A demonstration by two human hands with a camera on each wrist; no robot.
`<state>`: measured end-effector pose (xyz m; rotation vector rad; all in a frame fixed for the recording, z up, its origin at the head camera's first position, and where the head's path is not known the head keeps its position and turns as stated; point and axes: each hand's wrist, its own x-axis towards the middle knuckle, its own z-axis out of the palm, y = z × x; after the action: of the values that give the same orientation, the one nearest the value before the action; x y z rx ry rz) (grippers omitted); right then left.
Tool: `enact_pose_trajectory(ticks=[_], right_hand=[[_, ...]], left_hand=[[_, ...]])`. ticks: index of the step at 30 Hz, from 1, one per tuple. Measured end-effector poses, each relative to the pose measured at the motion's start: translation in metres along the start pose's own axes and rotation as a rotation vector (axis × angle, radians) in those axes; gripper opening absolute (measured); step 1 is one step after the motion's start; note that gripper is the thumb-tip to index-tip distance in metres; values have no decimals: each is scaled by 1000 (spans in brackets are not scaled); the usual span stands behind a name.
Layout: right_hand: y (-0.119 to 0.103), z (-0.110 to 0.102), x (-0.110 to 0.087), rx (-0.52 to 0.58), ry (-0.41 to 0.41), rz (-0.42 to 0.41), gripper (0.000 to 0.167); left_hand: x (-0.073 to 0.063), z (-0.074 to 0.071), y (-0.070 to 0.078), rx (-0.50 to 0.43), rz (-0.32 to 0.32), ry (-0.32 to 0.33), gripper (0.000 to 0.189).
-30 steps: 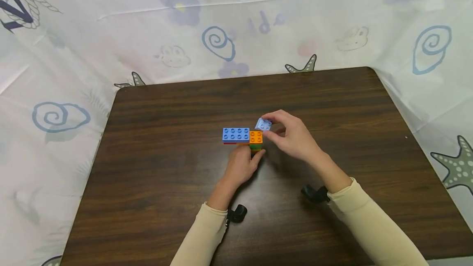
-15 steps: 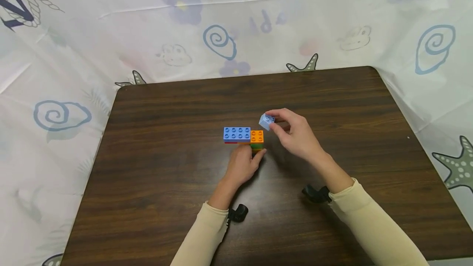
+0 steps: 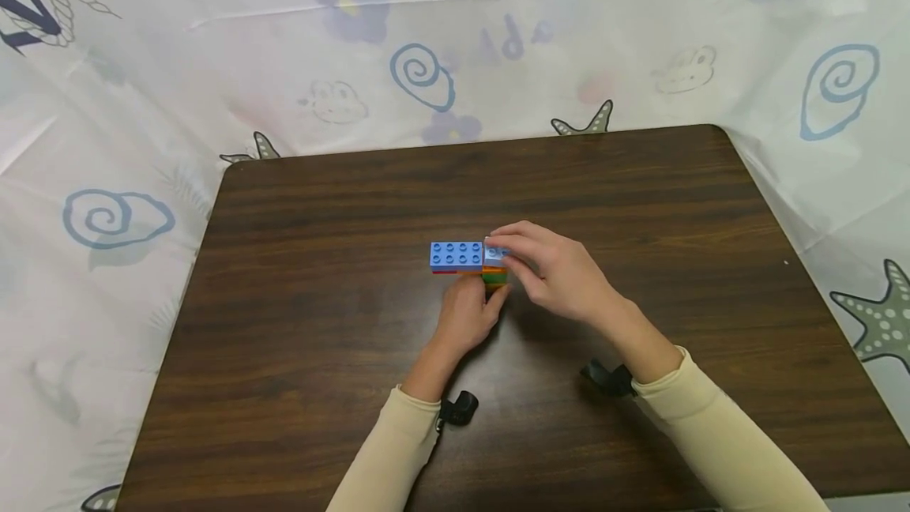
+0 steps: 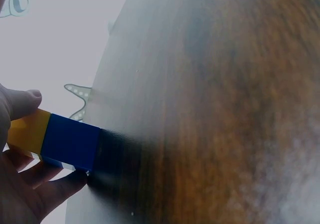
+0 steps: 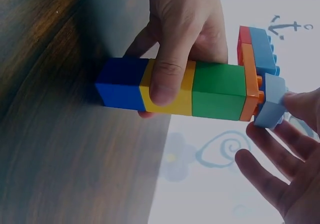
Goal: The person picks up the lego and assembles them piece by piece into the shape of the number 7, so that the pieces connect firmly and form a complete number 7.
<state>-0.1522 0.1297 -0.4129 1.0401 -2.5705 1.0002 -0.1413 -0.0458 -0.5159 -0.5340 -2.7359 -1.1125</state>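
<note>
A tower of toy building bricks stands on the table, a dark blue brick (image 5: 122, 84) lowest, then a yellow brick (image 5: 185, 102) and a green brick (image 5: 219, 92). Above them an orange brick (image 5: 248, 97) reaches out leftwards. On that overhang lies a blue brick (image 3: 456, 254) with two rows of studs; a red brick (image 5: 243, 37) shows under its far end. My left hand (image 3: 465, 314) grips the tower at the yellow brick. My right hand (image 3: 565, 271) pinches a small light blue brick (image 5: 271, 102), slightly tilted over the orange studs, partly visible beneath it.
The dark wood table (image 3: 320, 322) has rounded far corners. Behind and beside it hangs a white cloth (image 3: 242, 77) printed with shells, starfish and anchors. Each wrist wears a black camera mount (image 3: 458, 409).
The light blue brick in my right hand first drew slightly away up and right, turning, then came down leftwards over the orange studs beside the blue brick. My left hand keeps its grip.
</note>
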Motion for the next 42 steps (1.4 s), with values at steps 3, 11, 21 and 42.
enact_pose_trajectory(ticks=[3,11,21,42], right_hand=[[-2,-1,1,-44,-11,-15,33],[-3,-5,3,-85,-30,-29,35],[-4,-3,2,-53,-34,-19,34],[-7,-3,5,-37,-33,36,33]], left_hand=[[0,0,0,-1,-7,-1,33],[0,-1,2,-13,-16,-1,35],[0,-1,1,-23,-23,-16,36],[0,0,0,-32,-38,-26,40]])
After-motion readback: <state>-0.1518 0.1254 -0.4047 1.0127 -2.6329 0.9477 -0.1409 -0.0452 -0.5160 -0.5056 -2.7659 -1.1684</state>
